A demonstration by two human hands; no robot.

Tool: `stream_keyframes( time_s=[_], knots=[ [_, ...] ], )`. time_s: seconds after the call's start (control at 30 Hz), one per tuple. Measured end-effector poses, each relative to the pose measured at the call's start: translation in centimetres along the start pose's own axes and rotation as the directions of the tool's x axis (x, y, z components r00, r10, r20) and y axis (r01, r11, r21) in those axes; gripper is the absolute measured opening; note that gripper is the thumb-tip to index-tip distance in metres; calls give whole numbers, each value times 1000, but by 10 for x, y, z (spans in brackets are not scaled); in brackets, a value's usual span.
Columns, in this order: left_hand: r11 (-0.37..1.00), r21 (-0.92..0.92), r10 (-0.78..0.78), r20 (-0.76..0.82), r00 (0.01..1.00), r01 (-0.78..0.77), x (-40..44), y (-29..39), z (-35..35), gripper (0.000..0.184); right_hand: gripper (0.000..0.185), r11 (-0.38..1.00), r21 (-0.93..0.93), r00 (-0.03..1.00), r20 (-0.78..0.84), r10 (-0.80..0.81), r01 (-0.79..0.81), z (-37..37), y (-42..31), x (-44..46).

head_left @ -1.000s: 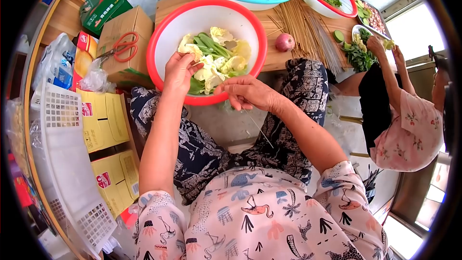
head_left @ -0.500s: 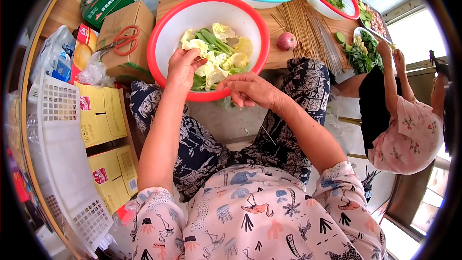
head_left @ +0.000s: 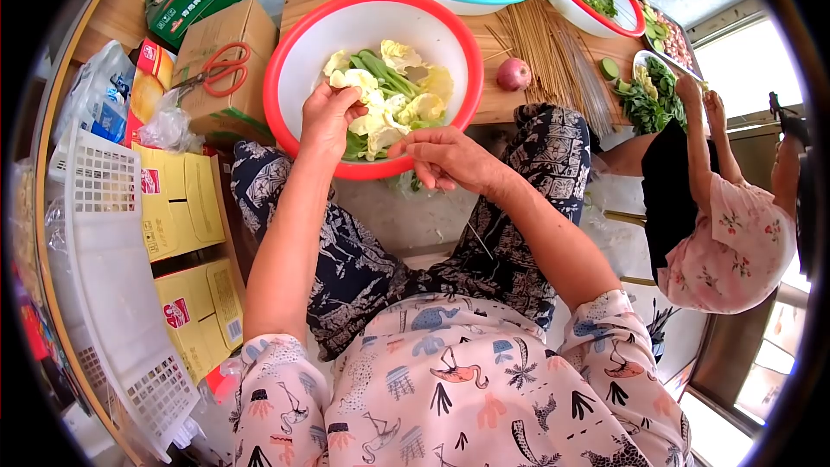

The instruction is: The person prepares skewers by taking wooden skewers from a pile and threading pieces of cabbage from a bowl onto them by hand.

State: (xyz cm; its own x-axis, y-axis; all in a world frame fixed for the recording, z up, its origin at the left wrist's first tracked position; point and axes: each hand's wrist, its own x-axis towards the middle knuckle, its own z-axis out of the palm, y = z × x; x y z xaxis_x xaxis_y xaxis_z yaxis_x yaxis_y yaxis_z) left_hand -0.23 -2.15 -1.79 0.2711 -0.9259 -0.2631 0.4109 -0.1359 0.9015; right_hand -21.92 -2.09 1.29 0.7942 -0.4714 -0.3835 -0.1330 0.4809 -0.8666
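A white basin with a red rim [head_left: 278,60] holds pale yellow-green cabbage leaves [head_left: 425,108] and long green leaf stems [head_left: 386,75]. Over its near left side, my left hand [head_left: 327,121] is closed, pinching a pale cabbage leaf [head_left: 356,80] between thumb and fingers. My right hand [head_left: 451,158] hovers at the basin's near right rim with its fingers curled. From under it a thin skewer [head_left: 480,240] slants down towards my lap; its upper part is hidden by the hand.
Beyond lie a blue-rimmed basin [head_left: 471,2] of cabbage, a red-rimmed bowl [head_left: 592,24] of greens, an onion [head_left: 513,74] and loose skewers [head_left: 553,52]. Left: scissors [head_left: 216,75] on a carton [head_left: 251,30], and a white crate [head_left: 99,246]. Another person [head_left: 731,233] works at right.
The view has shifted very slightly. Both hands keep nearly the same pose over the basin, with the cabbage leaf still in the left and the skewer at the right.
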Motion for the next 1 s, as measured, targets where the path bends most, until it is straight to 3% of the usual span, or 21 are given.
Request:
stream_keyframes(
  time_s=[0.5,0.7,0.8,0.9,0.97,1.0],
  knots=[
    [998,3,-62,39,997,62,0,-2,-6,21,21,999,-31,998,-53,-41,40,3,3,-1],
    [995,-10,-96,105,990,97,0,-5,-8,19,21,990,-129,989,-131,-69,52,1,5,1],
    [993,-42,-109,77,991,112,-1,-5,-6,11,22,986,-157,990,-120,-76,57,0,6,2],
    [999,4,-49,62,997,49,-5,-4,-1,12,22,984,-171,988,-138,-72,47,0,4,1],
    [981,158,111,16,994,-112,-7,-3,3,18,22,988,-139,990,-115,-80,63,-2,3,1],
    [981,157,111,16,994,-112,-8,-3,6,18,22,988,-140,990,-115,-78,62,-2,3,1]
  ],
)
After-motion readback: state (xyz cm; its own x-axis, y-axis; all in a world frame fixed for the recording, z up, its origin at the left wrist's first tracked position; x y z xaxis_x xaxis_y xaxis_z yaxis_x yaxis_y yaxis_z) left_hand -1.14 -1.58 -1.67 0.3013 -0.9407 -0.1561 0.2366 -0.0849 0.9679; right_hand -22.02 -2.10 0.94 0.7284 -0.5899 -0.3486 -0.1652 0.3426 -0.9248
